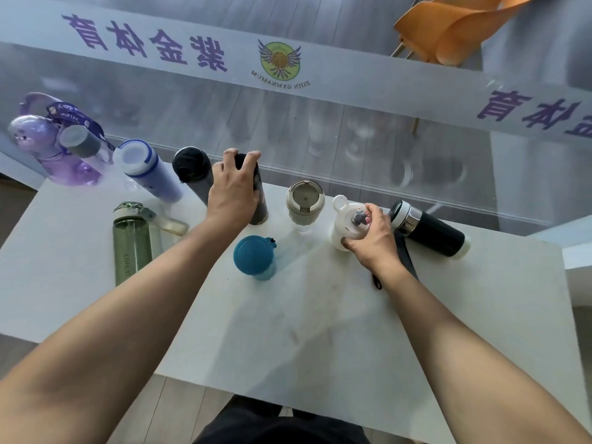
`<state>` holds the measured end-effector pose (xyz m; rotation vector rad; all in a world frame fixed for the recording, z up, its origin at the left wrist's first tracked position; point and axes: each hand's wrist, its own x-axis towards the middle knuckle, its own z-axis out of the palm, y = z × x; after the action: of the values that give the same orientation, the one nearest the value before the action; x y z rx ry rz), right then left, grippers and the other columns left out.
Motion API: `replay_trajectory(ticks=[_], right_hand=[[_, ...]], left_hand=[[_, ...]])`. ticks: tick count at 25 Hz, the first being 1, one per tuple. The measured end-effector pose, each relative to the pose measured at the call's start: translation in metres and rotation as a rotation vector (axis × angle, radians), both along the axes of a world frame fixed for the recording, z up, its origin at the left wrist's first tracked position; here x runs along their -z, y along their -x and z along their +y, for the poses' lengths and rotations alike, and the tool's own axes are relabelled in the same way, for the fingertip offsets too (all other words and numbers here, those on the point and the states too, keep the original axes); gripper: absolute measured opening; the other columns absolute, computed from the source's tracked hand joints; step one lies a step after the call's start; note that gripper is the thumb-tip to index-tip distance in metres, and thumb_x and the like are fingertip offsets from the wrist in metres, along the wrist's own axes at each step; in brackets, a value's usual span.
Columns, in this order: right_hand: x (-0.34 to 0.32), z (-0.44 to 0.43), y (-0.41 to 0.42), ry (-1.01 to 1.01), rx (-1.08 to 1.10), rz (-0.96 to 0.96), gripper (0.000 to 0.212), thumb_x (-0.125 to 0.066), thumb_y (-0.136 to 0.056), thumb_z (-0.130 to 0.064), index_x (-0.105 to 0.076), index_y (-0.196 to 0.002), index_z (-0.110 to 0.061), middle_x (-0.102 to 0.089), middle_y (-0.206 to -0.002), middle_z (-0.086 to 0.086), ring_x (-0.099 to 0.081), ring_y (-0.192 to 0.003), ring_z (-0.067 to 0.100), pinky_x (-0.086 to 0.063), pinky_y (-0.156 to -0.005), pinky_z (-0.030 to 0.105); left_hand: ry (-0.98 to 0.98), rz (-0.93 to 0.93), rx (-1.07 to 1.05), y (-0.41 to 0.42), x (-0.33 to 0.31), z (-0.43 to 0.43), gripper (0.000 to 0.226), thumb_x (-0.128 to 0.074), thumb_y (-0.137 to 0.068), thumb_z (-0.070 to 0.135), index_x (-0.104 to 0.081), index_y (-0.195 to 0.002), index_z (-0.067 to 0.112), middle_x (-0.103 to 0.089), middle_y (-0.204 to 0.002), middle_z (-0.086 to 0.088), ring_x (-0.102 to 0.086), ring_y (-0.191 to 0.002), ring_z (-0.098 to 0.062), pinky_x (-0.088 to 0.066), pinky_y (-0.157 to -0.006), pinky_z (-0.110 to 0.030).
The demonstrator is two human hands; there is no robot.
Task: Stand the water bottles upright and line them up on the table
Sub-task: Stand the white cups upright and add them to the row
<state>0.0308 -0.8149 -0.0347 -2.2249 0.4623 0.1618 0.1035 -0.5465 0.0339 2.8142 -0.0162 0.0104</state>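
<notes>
Several bottles stand in a row along the far edge of the white table (pixel 320 331): a purple bottle (pixel 48 149), a blue-and-white bottle (pixel 144 171), a grey flask (pixel 193 174), then a dark flask (pixel 258 200) gripped by my left hand (pixel 232 190). A beige-lidded cup (pixel 304 203) stands right of it. My right hand (pixel 371 238) holds a white bottle (pixel 347 225) with a small figure on its lid. A black flask (pixel 429 230) lies on its side at the right. A green bottle (pixel 131 245) lies on its side at the left. A teal-lidded bottle (pixel 254 257) stands nearer me.
A glass wall (pixel 320 129) with purple lettering runs right behind the table's far edge. An orange chair (pixel 448 30) is beyond the glass. A dark strap (pixel 407 261) lies on the table under my right wrist. My dark trousers show below the near edge.
</notes>
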Motion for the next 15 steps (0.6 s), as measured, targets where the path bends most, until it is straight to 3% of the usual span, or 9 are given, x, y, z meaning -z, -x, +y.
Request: replay_trajectory(ticks=[10, 12, 15], right_hand=[[0.0012, -0.0041, -0.0085, 0.028, 0.054, -0.056, 0.082, -0.083, -0.069, -0.011, -0.043, -0.14, -0.014, -0.045, -0.132, 0.009, -0.045, -0.099, 0.01, -0.028, -0.082, 0.007], [0.0024, -0.0039, -0.01, 0.038, 0.058, -0.047, 0.085, -0.084, -0.07, -0.013, -0.041, -0.143, -0.014, -0.045, -0.134, 0.009, -0.048, -0.106, 0.014, -0.027, -0.083, 0.008], [0.0022, -0.0044, -0.0081, 0.038, 0.058, -0.004, 0.101, -0.087, -0.07, -0.023, -0.03, -0.153, -0.014, -0.041, -0.144, 0.009, -0.043, -0.132, 0.021, -0.027, -0.096, 0.013]], left_hand=[[0.088, -0.046, 0.044, -0.0048, 0.0024, 0.0015, 0.067, -0.069, -0.08, 0.005, -0.046, -0.139, 0.028, -0.036, -0.143, -0.012, -0.041, -0.119, -0.042, -0.048, -0.095, -0.053], [0.091, -0.03, 0.044, -0.0054, 0.001, 0.0014, 0.069, -0.069, -0.081, 0.005, -0.045, -0.141, 0.028, -0.034, -0.147, -0.012, -0.041, -0.121, -0.042, -0.048, -0.097, -0.053], [0.068, -0.009, 0.053, -0.0027, -0.0003, 0.0009, 0.073, -0.07, -0.083, 0.011, -0.039, -0.147, 0.03, -0.025, -0.157, -0.012, -0.037, -0.128, -0.044, -0.045, -0.1, -0.054]])
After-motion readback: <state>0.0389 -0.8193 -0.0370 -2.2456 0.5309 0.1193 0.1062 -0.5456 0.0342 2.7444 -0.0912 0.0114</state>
